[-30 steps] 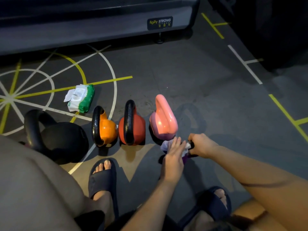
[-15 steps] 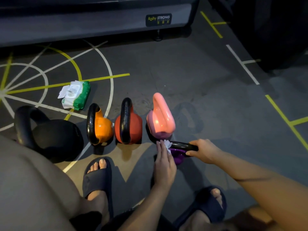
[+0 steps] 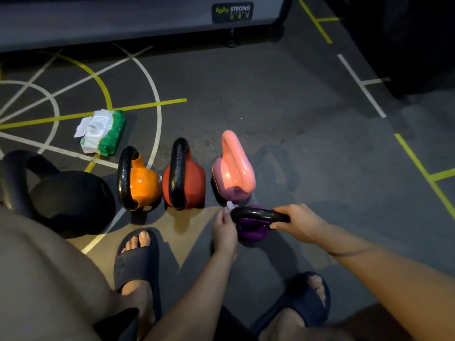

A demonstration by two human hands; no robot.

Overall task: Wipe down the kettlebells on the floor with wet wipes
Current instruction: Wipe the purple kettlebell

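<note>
Steadying purple kettlebell (image 3: 253, 231), lower centre: right grip (image 3: 298, 221) wraps its rigid handle (image 3: 258, 214), likely heavy; left grip (image 3: 225, 231) pinches limp wet wipe (image 3: 231, 205) there.

Dark grey floor (image 3: 270, 107) painted with white arcs (image 3: 158, 99) and yellow lines (image 3: 152, 104), spokes fanning at far left. A grey equipment base (image 3: 123, 20) with a "BODY STRONG" label (image 3: 232, 12) runs along the far edge. Far right stands a dark bulk (image 3: 413, 45), perhaps another machine. Dim light.

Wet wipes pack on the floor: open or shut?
Apparently open: the wet wipes pack lies flat with a white flap sticking out past its left edge. The opening itself is too blurred to confirm.
</note>
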